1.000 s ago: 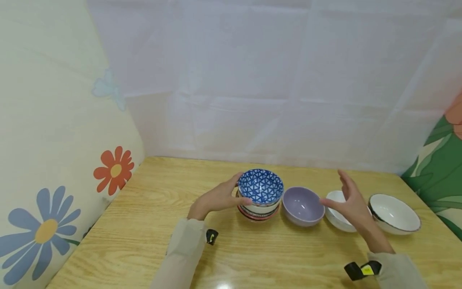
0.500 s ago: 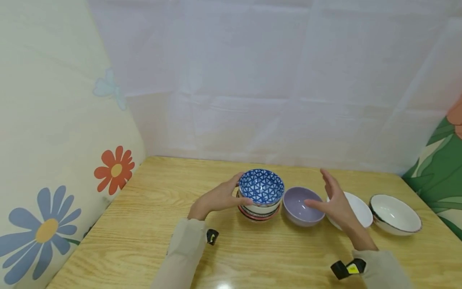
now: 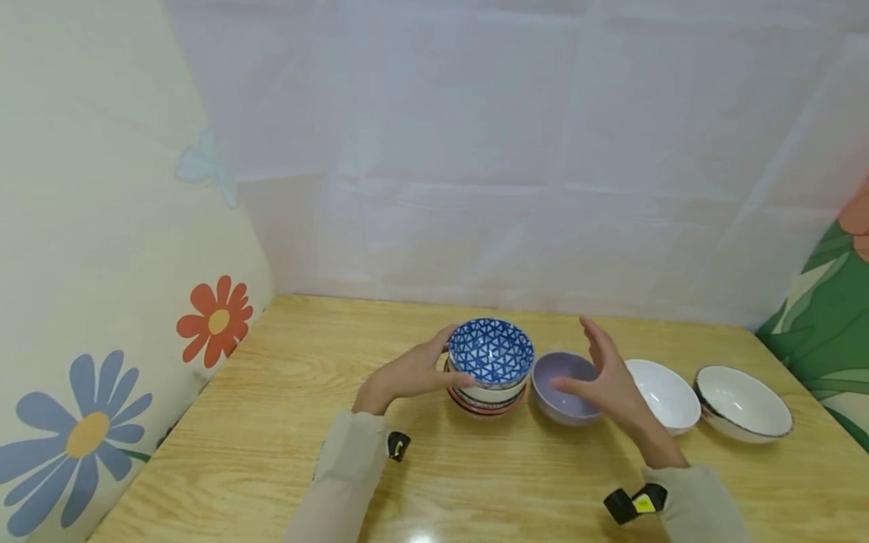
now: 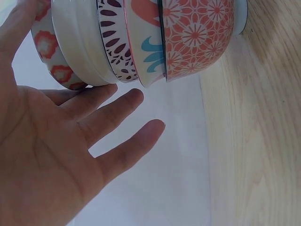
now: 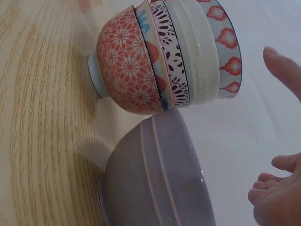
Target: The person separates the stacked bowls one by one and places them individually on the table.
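Note:
My left hand (image 3: 413, 369) lies against the left side of a stack of bowls (image 5: 129, 66), thumb on the near side and fingers spread. Its fingertips touch the upper bowls in the left wrist view. On top is a bowl with a blue-and-white triangle inside (image 3: 492, 350) and red motifs outside. Below it come a cream bowl (image 4: 77, 42), a dark-petal bowl and others, down to a coral flower-patterned bowl (image 4: 200, 37). My right hand (image 3: 611, 388), thumb and fingers apart, hovers over the right part of a purple bowl (image 3: 560, 400), holding nothing.
To the right of the purple bowl a white bowl (image 3: 668, 396) stands on the wooden table (image 3: 271, 437). Farther right is a white bowl with a dark rim (image 3: 747, 403). A pale cloth (image 3: 434, 166) hangs behind, with floral panels at both sides.
My right hand has moved left, from over the white bowl to the purple bowl, uncovering more of the white one. My left hand and the stack stay put.

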Tool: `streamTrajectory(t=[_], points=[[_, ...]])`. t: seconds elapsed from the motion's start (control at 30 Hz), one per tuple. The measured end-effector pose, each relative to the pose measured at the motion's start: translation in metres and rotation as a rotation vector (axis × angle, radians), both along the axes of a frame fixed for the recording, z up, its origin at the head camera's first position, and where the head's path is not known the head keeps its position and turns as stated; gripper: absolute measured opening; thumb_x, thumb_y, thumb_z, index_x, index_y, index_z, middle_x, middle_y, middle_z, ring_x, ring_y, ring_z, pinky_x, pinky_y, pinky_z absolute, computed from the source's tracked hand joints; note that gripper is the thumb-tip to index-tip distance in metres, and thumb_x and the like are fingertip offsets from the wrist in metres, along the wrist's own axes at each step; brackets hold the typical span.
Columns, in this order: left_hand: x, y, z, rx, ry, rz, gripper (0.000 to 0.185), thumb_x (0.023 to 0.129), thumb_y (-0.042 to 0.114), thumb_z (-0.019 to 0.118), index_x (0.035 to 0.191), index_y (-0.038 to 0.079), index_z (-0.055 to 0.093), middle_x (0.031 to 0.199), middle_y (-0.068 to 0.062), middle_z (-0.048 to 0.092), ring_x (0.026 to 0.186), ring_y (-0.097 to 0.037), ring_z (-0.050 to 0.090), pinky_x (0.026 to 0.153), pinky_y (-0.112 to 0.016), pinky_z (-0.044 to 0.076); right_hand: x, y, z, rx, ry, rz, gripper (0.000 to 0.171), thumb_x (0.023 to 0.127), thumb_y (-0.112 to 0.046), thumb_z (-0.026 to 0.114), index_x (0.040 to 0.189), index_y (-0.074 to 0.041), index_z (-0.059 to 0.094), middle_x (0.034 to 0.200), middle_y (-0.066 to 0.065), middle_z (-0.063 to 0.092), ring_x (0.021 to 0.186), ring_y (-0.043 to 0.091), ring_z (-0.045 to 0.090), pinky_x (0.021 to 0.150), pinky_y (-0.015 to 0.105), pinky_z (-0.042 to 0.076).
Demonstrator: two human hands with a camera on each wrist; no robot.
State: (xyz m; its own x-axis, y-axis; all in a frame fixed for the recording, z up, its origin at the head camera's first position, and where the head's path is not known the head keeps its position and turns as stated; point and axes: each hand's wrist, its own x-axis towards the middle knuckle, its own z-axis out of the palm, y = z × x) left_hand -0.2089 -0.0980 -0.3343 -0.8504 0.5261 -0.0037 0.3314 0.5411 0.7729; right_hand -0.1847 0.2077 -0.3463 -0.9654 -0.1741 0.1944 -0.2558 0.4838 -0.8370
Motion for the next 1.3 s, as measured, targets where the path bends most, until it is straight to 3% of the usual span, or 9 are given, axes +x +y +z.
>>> streamTrajectory(t=[0.3,0.6,1.1,1.3], points=[[0.0,-0.001,0.0,0.004,-0.003,-0.017,0.095,0.082,0.039,0.074,0.153,0.018,0.016,0.153,-0.011,0.033,0.141,-0.033,0.031,0.112,-0.057,0.028,-0.004,-0.016,0.0,0.04,0.017,0.015,0.109,0.073,-0.022,0.082,0.154,-0.009,0.009,0.158,0.021,0.01,0.144,0.045,0.011,0.115,0.057,0.017],[-0.005,-0.004,-0.011,-0.017,-0.042,-0.012,0.099,0.081,0.039,0.074,0.154,0.018,0.01,0.154,-0.012,0.03,0.142,-0.031,0.029,0.113,-0.054,0.027,-0.006,-0.029,-0.005,0.062,0.002,0.025,0.11,0.072,-0.03,0.083,0.153,-0.012,0.011,0.159,0.018,0.011,0.145,0.043,0.011,0.116,0.054,0.018],[-0.007,-0.004,-0.015,-0.017,-0.043,-0.016,0.096,0.082,0.038,0.073,0.154,0.017,0.013,0.153,-0.012,0.033,0.141,-0.032,0.03,0.113,-0.055,0.027,-0.014,-0.05,-0.015,0.011,0.002,0.106,0.11,0.071,-0.027,0.084,0.153,-0.008,0.013,0.159,0.018,0.012,0.145,0.043,0.01,0.116,0.054,0.017],[-0.006,-0.003,-0.014,-0.027,-0.045,-0.005,0.096,0.082,0.038,0.073,0.154,0.017,0.013,0.153,-0.012,0.034,0.141,-0.032,0.031,0.113,-0.054,0.028,-0.016,-0.058,-0.019,-0.04,-0.022,0.125,0.113,0.068,-0.025,0.087,0.153,-0.009,0.014,0.157,0.018,0.018,0.143,0.039,0.021,0.115,0.053,0.021]])
